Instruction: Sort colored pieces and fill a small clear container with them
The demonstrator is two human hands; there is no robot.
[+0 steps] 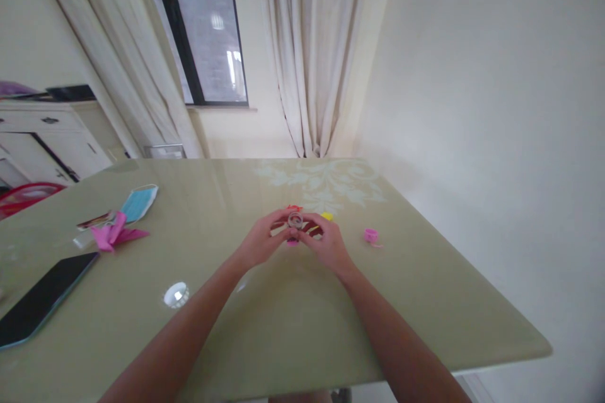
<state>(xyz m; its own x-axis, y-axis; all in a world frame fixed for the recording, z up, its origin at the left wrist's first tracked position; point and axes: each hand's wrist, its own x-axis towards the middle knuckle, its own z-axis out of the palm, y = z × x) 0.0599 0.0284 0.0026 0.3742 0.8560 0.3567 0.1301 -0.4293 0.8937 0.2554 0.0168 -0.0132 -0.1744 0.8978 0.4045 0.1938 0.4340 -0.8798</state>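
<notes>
While both our hands meet over the table (293, 315), we hold a small grey ring (295, 221) upright between them, its round opening facing us. Our left hand (259, 242) pinches it from the left, thumb below and fingers curved over the top; our right hand (331, 247) pinches it from the right in the same way, so that our two thumbs come together under it. Just below the thumbs we see a bit of bright pink (293, 243), and we cannot tell whether it is joined to the ring. A red-orange piece (294, 208) shows just behind our fingertips, and a yellow piece (327, 216) peeks out behind our right hand. Farther right, apart from us, lies a pink coil (371, 235) with a thin tail. Well off to our left we have a folded pink sheet (113, 234), a blue face mask (138, 203) beyond it and a dark flat device (45, 296) nearer us. Past the table's far edge, pale curtains (314, 50) hang beside a dark-framed window (205, 25).
</notes>
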